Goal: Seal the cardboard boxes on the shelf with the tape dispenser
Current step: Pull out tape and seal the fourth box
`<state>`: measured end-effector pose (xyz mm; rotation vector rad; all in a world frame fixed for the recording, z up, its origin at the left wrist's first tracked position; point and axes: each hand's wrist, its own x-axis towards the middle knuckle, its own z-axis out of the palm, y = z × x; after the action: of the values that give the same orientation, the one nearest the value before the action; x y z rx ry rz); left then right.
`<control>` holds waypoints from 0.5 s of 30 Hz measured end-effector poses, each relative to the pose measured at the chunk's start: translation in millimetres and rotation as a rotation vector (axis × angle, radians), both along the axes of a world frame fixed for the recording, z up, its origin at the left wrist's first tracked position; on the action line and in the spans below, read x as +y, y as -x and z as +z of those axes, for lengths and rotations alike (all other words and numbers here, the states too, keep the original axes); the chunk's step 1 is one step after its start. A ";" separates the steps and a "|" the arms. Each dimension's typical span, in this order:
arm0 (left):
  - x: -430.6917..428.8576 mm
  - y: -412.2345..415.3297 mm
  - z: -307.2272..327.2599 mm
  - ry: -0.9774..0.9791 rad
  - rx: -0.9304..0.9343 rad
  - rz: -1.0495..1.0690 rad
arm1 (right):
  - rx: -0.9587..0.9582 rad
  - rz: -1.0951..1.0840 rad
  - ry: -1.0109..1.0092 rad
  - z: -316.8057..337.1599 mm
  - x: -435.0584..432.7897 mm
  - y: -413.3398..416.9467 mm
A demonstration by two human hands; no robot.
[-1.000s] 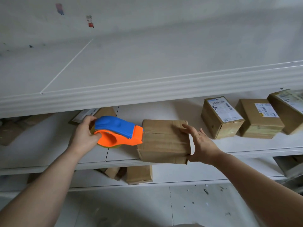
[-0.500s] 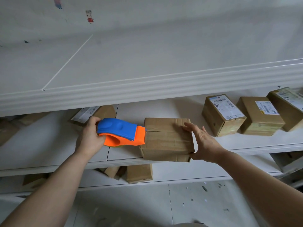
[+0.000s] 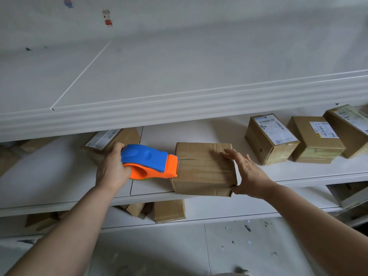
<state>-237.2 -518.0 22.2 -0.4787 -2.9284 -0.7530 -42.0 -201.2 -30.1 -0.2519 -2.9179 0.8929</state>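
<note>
A brown cardboard box (image 3: 203,168) lies on the white middle shelf (image 3: 59,176), its front corner overhanging the shelf edge. My left hand (image 3: 111,168) grips a blue and orange tape dispenser (image 3: 151,162), whose orange nose touches the box's left side at the top seam. My right hand (image 3: 247,172) rests on the box's right end, fingers spread on top and thumb under the lower corner, steadying it.
Three labelled boxes (image 3: 272,138) (image 3: 316,140) (image 3: 350,128) stand to the right on the same shelf. Another labelled box (image 3: 111,138) lies behind my left hand. A deep white upper shelf (image 3: 179,104) overhangs. More boxes (image 3: 169,211) sit on the lower shelf.
The dispenser has moved slightly right until its nose meets the box's left edge. My right hand has stayed on the box's right end.
</note>
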 end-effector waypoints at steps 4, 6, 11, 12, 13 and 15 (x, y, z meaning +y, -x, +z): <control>-0.8 -0.9 2.6 0.028 -0.004 -0.003 | -0.089 0.006 -0.163 8.9 -6.8 0.0; 0.8 -0.6 5.9 0.052 0.013 -0.004 | -0.046 0.013 -0.314 13.2 -18.1 4.1; 3.6 -2.3 6.6 0.051 0.001 0.014 | 0.000 0.235 -0.509 3.2 -47.5 14.2; 3.6 -2.9 5.6 0.043 -0.004 0.022 | -0.008 0.240 -0.507 3.8 -47.6 15.8; 3.6 -3.8 4.8 0.036 -0.007 0.026 | -0.011 0.245 -0.499 5.3 -48.3 17.1; 4.7 -5.3 3.6 0.026 -0.007 0.024 | 0.015 0.283 -0.510 4.8 -54.5 19.0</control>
<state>-231.9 -513.3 25.7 -0.4432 -2.9483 -0.7155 -61.1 -255.7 -25.3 0.2052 -3.0814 0.1424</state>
